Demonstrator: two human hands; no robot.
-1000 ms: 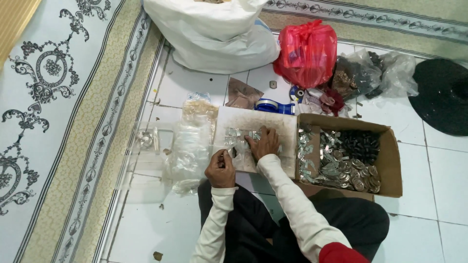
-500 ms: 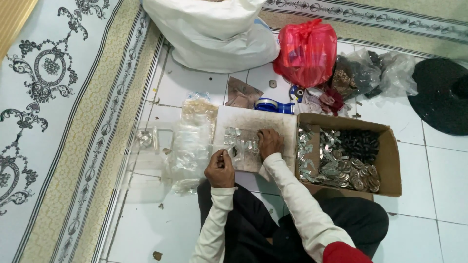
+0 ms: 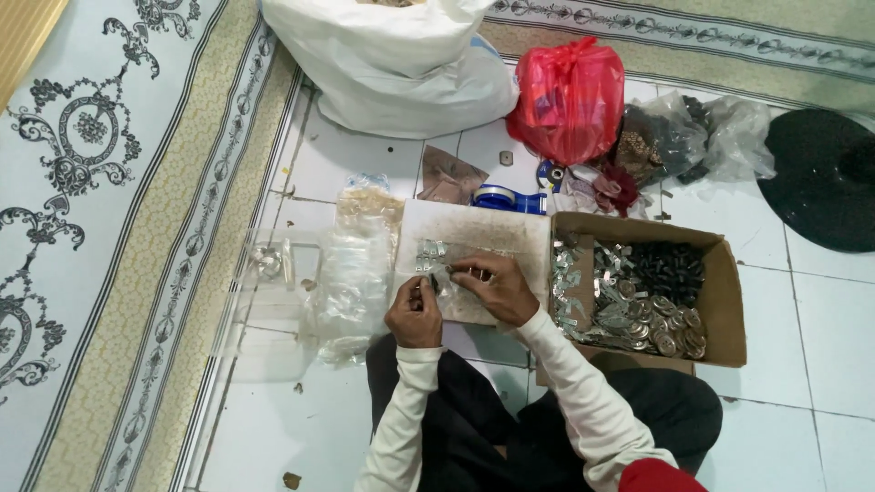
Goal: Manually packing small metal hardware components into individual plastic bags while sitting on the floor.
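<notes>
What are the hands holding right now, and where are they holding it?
Both hands, left hand and right hand, pinch a small dark part between their fingertips over the white board; the exact grip point is too small to tell.

Cardboard box (image 3: 725, 282) blocks the right; plastic bags (image 3: 351, 273) crowd left.

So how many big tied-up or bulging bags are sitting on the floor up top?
2. A large white bag lies at the top centre, and a red plastic bag sits just right of it. Smaller clear and dark bags lie further right; more may be hidden.
</notes>
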